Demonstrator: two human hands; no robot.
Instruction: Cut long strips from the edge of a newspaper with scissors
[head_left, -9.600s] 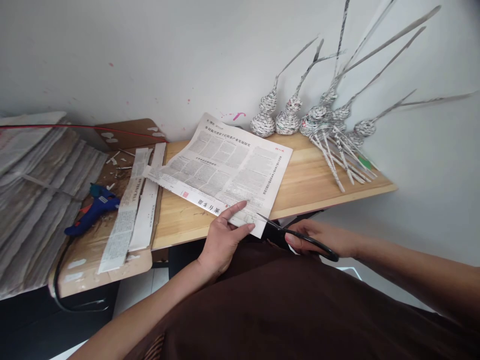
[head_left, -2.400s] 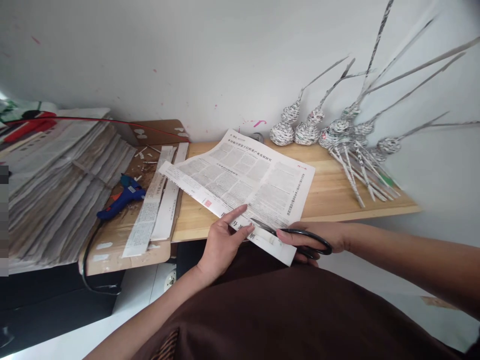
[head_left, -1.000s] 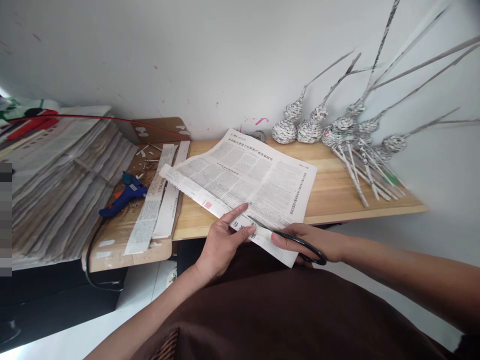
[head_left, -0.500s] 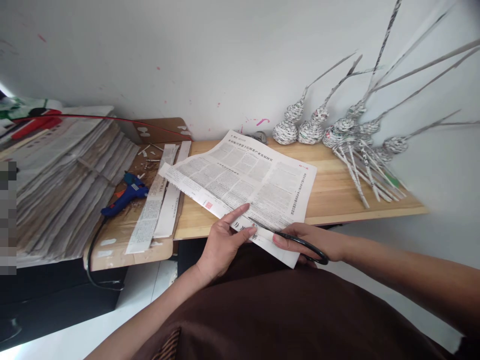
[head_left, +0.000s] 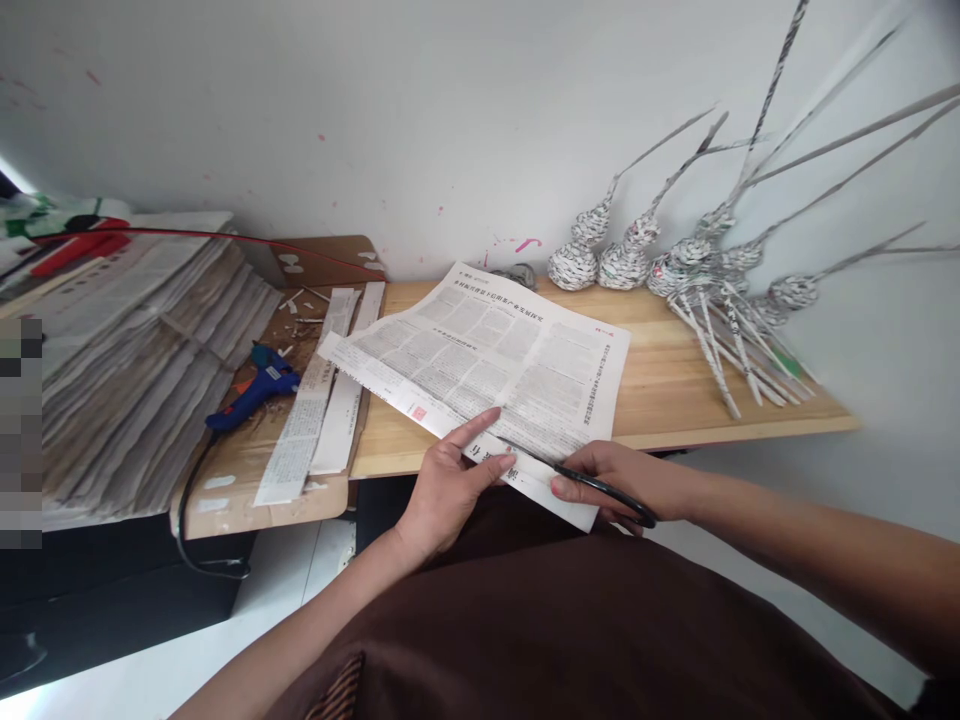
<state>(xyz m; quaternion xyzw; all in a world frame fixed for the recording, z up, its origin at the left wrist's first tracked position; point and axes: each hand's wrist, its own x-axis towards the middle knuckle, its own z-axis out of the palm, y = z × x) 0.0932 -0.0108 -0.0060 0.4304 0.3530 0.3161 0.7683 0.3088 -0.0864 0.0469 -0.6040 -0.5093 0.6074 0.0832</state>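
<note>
A printed newspaper sheet [head_left: 517,350] lies over the front edge of the wooden tabletop, its near border folded or cut into a strip. My left hand [head_left: 446,490] grips that near border, thumb and forefinger pressing on the paper. Black-handled scissors [head_left: 619,495] are in my right hand [head_left: 637,475], their blades along the sheet's near border and pointing toward my left fingertips. Part of the blades is hidden by the paper, and some of my right fingers are out of sight beneath the handles.
Left of the sheet, cut newspaper strips [head_left: 304,430] and a blue glue gun [head_left: 259,390] rest on cardboard [head_left: 199,515]. A tall newspaper stack [head_left: 172,380] stands further left. Several woven paper gourds [head_left: 574,265] and rolled paper sticks [head_left: 712,360] sit at the back right against the wall.
The scissors' handles have come closer together and the blades have closed on the paper. My left hand keeps its place on the sheet. The whole view has shifted slightly.
</note>
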